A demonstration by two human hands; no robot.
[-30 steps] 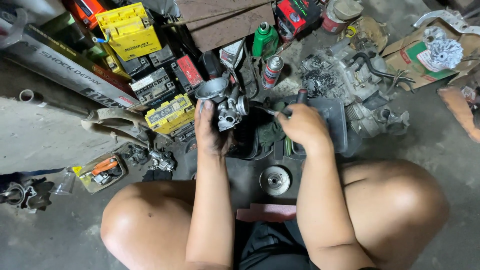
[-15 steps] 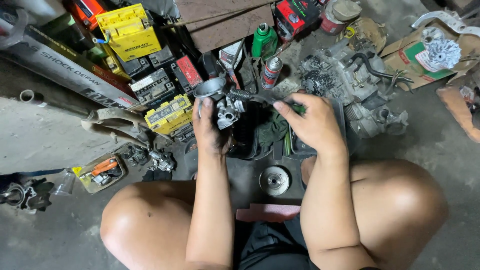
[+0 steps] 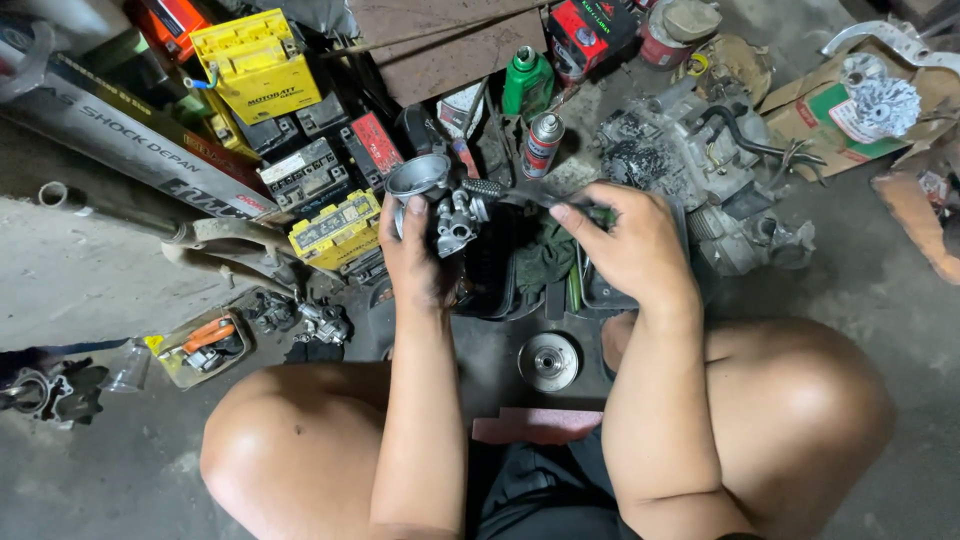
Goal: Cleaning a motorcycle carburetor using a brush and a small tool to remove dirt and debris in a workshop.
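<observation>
My left hand (image 3: pixel 412 250) grips a small metal carburetor (image 3: pixel 447 208) with a round intake mouth, held above a dark tray (image 3: pixel 500 270). My right hand (image 3: pixel 630 240) holds a dark brush (image 3: pixel 505 192) by its handle, the bristled head lying against the top of the carburetor. A green rag (image 3: pixel 545 255) lies in the tray under my right hand. I squat on the concrete floor with both knees spread.
Yellow and black batteries (image 3: pixel 330 225) are stacked at the left. A green bottle (image 3: pixel 525 80) and a spray can (image 3: pixel 543 143) stand behind the tray. A grimy engine block (image 3: pixel 720 170) sits at the right. A round metal disc (image 3: pixel 548 360) lies between my knees.
My right hand rose from the tray with the brush and carried its head leftward onto the carburetor. My left hand kept the carburetor nearly still.
</observation>
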